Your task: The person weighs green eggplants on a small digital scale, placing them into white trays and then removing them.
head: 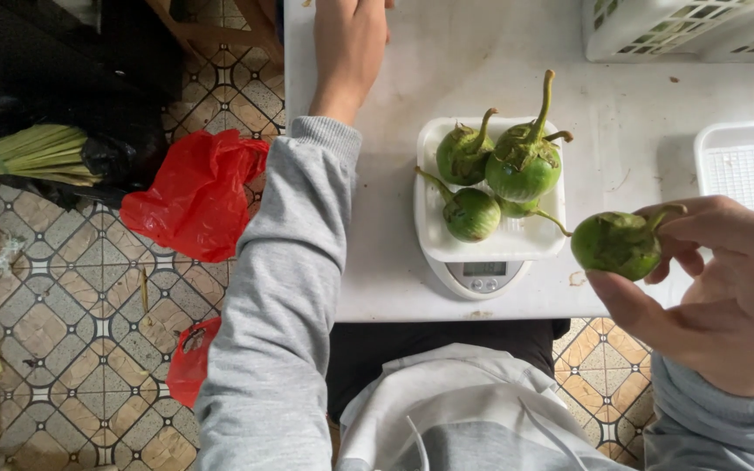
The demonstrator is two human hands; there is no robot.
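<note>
Nearest the camera is the person's own grey sweatshirt front (447,410), and just above it on the right the right hand (726,288) holds a small round green eggplant (617,244) off the table's front edge, pinched between the thumb below and the fingertips (695,228) curled over its stem end. It sits just beside the white tray (434,235) on the kitchen scale (482,277), apart from it, at the tray's lower right corner. Four more green eggplants lie in the tray: a large one (525,166) with a long upright stem, a smaller one (462,155) to its left, another (471,215) in front, and a fourth (521,208) mostly hidden between them. The held fruit looks firm, smooth-skinned and light, so it would likely take a modest pinch round its widest part; the glossy skin could slip, and the thin curved stem looks a poor handle that might snap. The left hand (349,48) reaches far across the white table (377,262), its back to the camera and its fingers cut off by the top edge, so I cannot tell whether they are spread or closed. White plastic baskets (691,26) stand at the top right, and a shallow white tray (743,166) at the right. On the patterned tile floor (71,331) lie a red plastic bag (194,196) and a bundle of green stalks (19,153).
</note>
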